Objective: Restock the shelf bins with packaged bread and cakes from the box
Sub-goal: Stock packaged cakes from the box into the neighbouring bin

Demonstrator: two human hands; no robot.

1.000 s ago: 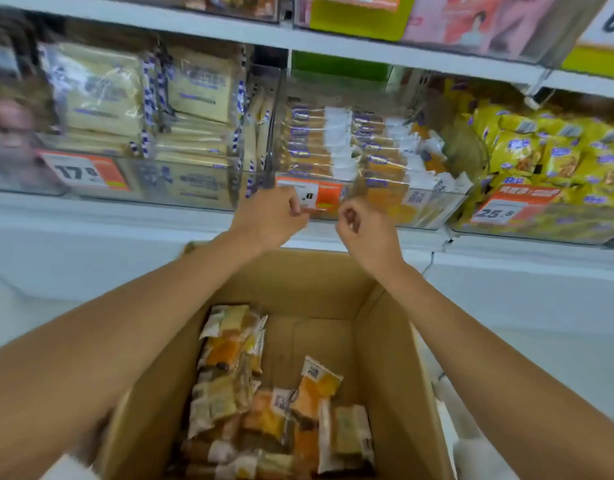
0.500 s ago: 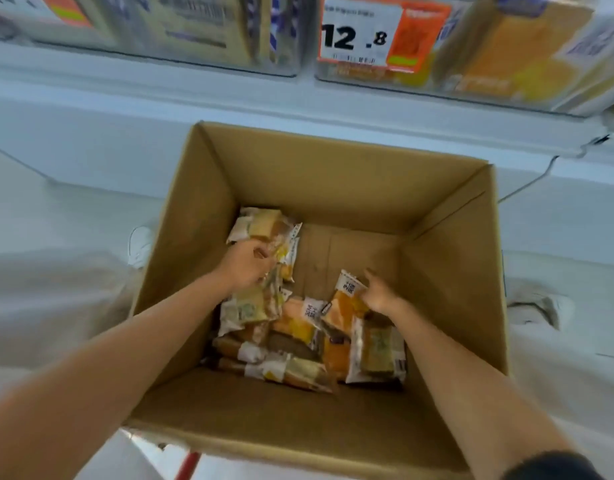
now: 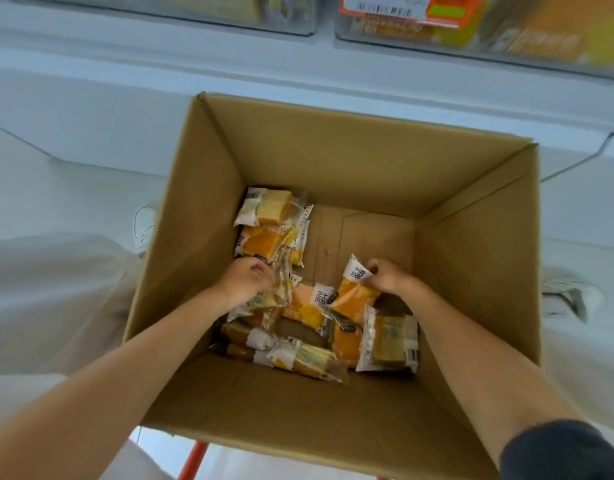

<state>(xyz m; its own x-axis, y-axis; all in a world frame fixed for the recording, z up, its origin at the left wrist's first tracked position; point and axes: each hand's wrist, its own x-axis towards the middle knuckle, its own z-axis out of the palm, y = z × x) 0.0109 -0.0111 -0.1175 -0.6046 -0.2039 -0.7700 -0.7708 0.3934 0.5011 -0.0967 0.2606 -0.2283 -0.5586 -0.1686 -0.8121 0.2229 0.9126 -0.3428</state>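
Right hand [image 3: 390, 277] pinches the white sealed end of a glossy orange cake packet [image 3: 354, 296] at mid-floor of the box. Left hand [image 3: 245, 280] is curled round crinkled clear-film packets [image 3: 281, 284] near the left wall. Box [image 3: 367, 161]: open, brown cardboard, with flat rectangular packets heaped toward its near edge. 2 clear plastic shelf bins [image 3: 489, 36] sit beyond its far edge.

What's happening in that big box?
A person is digging out snacks to fill a shelf. Both hands are down inside the box. The left hand grips a pale packet, and the right hand pinches the white end of an orange packet. Other packets lie on the box floor. The bins wait above; neither packet is lifted out yet.
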